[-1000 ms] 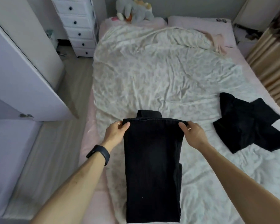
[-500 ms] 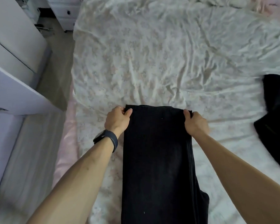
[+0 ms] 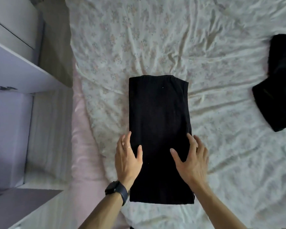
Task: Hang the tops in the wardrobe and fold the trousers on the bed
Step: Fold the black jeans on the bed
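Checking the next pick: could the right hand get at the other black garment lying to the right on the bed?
Probably yes. The right hand lies open on the folded trousers, holding nothing, and only bare sheet separates it from the black garment.

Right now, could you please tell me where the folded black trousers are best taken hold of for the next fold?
Probably the near short edge of the folded black trousers, pinched at its two corners, coming from your side. They lie flat as a long rectangle on the bed sheet, so lifting that end evenly should keep the layers aligned.
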Tool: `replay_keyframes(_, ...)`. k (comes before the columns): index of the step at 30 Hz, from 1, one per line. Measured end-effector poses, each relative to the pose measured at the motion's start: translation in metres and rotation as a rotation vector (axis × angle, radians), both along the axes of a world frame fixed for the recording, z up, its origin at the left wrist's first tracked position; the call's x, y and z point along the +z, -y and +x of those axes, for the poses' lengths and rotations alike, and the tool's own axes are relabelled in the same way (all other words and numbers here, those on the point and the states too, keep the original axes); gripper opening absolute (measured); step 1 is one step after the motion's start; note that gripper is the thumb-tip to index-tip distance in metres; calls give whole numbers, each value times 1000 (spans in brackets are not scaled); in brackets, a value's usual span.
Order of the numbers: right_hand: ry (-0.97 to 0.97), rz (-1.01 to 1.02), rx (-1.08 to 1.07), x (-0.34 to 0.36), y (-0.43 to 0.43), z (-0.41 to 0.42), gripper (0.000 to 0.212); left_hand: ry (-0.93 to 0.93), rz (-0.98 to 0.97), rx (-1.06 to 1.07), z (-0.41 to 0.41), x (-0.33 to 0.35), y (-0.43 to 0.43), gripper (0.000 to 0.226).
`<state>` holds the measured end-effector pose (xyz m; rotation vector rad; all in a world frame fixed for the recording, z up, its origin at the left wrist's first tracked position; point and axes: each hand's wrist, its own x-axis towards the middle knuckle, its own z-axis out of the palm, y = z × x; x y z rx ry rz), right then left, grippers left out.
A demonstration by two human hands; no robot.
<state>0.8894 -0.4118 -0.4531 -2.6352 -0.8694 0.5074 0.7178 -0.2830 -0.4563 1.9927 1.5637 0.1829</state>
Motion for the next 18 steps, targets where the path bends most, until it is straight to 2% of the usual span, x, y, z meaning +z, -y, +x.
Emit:
replay_keyframes(3,-110,-108,-117,11,61,-43,87,-13,-207,159,-41,13,58,62)
replay_keyframes(5,-239,-141,-194,15,86,-60,80,2,-408,285,-59,14,82,51)
replay_keyframes(8,-399,-156,-269,21,116,-75,67,47,-612,288,-78,21,108,35)
replay_keyframes(11,-558,-203,-352,17,125,-70,55,4,-741,272,-86,21,105,26)
replay_keyframes(13,-630,-256,-348,16,126,-58,49,-13,-875,244,-86,21,94,30)
replay_keyframes(15,-659,-312,-328,17,124,-46,44,-8,-1016,233,-85,23,84,44)
replay_keyframes(18,-652,-309,-301,31,126,-46,42,-8,-1052,223,-91,37,83,42)
